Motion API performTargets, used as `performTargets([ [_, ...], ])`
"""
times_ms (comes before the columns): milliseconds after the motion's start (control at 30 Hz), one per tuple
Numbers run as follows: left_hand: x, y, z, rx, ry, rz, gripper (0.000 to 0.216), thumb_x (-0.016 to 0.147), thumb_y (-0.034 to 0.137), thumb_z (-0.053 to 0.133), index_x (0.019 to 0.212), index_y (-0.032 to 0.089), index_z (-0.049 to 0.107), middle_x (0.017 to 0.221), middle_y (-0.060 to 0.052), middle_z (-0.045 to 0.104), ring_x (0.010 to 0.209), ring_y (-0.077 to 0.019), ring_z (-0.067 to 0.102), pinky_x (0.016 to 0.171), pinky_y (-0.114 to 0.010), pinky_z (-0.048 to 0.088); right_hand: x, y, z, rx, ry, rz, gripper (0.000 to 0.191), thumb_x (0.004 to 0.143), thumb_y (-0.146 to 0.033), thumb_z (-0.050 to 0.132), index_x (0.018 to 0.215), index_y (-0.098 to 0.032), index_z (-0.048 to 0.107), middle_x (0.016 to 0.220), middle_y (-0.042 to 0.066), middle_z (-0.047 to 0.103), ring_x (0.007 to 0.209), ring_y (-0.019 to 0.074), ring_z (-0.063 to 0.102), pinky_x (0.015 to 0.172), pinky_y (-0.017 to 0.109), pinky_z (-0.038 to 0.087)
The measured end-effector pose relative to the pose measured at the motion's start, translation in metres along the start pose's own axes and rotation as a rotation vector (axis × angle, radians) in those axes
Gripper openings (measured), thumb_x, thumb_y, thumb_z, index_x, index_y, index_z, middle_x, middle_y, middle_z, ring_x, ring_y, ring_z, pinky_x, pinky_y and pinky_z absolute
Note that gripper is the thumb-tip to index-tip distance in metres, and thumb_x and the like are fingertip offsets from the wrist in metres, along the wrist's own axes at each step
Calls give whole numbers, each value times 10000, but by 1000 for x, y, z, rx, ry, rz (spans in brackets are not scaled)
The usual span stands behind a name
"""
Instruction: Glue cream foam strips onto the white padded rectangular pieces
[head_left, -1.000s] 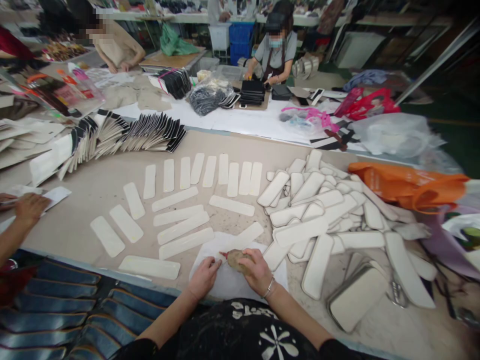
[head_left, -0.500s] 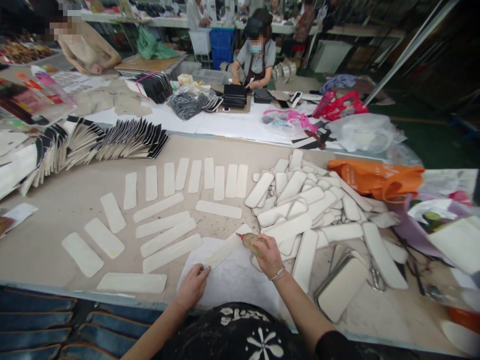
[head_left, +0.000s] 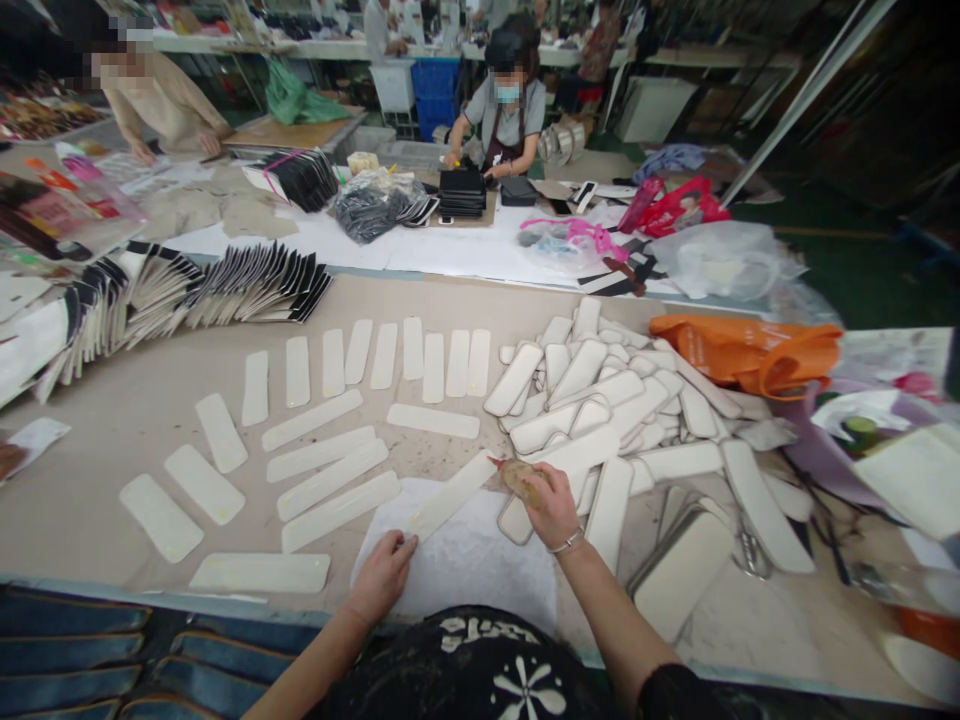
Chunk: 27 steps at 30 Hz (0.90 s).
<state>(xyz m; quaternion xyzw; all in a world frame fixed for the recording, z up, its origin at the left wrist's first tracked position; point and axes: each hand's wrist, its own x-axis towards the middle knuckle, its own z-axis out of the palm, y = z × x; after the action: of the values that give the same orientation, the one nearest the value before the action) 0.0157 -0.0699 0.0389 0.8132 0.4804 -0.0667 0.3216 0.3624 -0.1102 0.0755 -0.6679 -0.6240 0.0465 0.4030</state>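
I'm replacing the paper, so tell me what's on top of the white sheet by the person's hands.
A pale strip lies partly on the white sheet, its near end touched by the left hand. What the strip, hand and dark shirt cover cannot be seen.

Tilted red-tipped bottle (head_left: 516,477) near flat white strip (head_left: 454,496)

The tan bench (head_left: 97,440) holds loose white strips (head_left: 298,370); a messy heap (head_left: 619,390) of strips; a white sheet (head_left: 487,575); an orange bag (head_left: 750,352).
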Motion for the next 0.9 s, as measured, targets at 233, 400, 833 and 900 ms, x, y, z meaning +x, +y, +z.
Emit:
performTargets([
  [233,1,-5,5,17,48,42,370,861,211,372,1165,232,582,1100,-73,526,1034,-200,490,960,-335,400,-19,-6,-9,-16,1,36,307,780,-203,603,1077,-278,593,1140,82,489,1019,240,499,862,451,481],
  [400,0,-4,2,32,47,67,379,867,202,356,1179,209,570,1095,-79,515,1025,-195,492,953,-331,404,-31,-22,-11,31,-45,43,304,771,-194,606,1067,-257,584,1143,82,487,991,237,509,850,452,482],
  [833,-1,-8,6,-11,72,115,397,855,186,368,1203,213,556,1094,-68,507,1008,-191,476,943,-353,417,-31,-89,41,320,-269,-100,298,764,-129,584,1037,-248,581,1112,70,496,995,211,498,856,388,467],
  [900,-1,-10,8,-37,106,138,391,849,183,376,1188,209,568,1078,-71,517,992,-196,481,928,-364,427,-32,-89,45,318,-287,-113,304,754,-117,588,1030,-245,583,1112,69,493,995,211,489,857,388,460],
])
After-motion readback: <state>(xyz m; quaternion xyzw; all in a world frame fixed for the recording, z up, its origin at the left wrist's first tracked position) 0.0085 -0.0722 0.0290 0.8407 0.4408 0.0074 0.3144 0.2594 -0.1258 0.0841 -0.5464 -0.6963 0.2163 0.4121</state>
